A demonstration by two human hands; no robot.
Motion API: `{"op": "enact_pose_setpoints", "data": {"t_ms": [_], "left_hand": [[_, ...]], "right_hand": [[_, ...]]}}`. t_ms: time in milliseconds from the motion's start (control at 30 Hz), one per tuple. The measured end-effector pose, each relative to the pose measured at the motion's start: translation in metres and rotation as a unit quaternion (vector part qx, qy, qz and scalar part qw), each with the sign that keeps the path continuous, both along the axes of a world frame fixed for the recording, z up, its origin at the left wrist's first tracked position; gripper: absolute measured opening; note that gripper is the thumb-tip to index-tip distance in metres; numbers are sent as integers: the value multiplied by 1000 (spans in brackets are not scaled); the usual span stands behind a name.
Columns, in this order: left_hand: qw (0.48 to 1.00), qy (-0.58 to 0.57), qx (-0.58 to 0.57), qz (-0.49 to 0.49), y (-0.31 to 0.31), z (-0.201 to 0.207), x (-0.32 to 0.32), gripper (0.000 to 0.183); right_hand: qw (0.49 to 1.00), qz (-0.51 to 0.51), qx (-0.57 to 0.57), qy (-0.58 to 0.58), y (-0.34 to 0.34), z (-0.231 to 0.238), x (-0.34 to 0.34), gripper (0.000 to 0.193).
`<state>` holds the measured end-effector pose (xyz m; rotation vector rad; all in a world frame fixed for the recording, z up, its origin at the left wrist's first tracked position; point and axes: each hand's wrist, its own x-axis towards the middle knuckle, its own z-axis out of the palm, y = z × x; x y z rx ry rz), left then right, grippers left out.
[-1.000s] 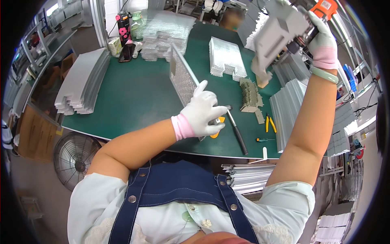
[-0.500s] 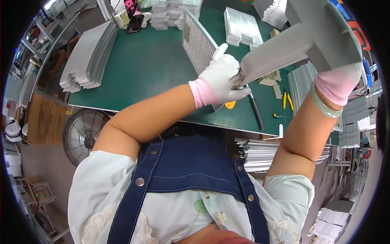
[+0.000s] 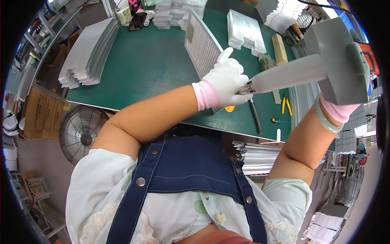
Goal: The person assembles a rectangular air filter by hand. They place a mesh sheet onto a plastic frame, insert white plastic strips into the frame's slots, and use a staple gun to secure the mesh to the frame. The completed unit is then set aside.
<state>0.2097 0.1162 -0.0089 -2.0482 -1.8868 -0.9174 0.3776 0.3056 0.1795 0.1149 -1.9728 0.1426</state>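
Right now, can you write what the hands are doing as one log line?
left hand: steadies upright mesh panel | right hand: holds grey tool, tip at panel's corner | surface: green table

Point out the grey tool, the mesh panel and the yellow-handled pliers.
grey tool (image 3: 292,73), head view, on its long nose.
mesh panel (image 3: 202,45), head view, on the mesh face, above the left hand.
yellow-handled pliers (image 3: 287,105), head view, on the handles, lying on the green table.

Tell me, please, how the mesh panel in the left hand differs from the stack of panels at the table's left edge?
The mesh panel is a single sheet stood on edge, steadied by the left hand; the stack is many sheets lying flat, untouched. The panel sits mid-table; the stack overhangs its left edge. Both are silvery grey.
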Motion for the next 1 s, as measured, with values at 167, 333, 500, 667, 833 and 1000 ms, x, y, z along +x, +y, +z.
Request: {"op": "enact_pose_setpoints", "data": {"t_ms": [167,333,500,667,833,1000], "left_hand": [[1000,3,22,3,2,-3,1,34],[1000,4,-24,6,-1,6,1,34],[1000,-21,11,-12,10,-8,-1,37],[993,67,94,36,18,-7,1,45],[994,45,99,28,20,-8,1,46],[993,62,95,35,21,-9,1,44]], "right_hand": [[996,62,-64,29,0,-4,-4,37],[993,51,82,-64,-11,9,-3,36],[927,226,-279,-105,-12,0,-34,36],[781,335,-522,-67,36,-42,-94,34],[738,388,-549,-57,1,-38,-103,25],[787,306,-535,0,2,-40,-97,21]]}}
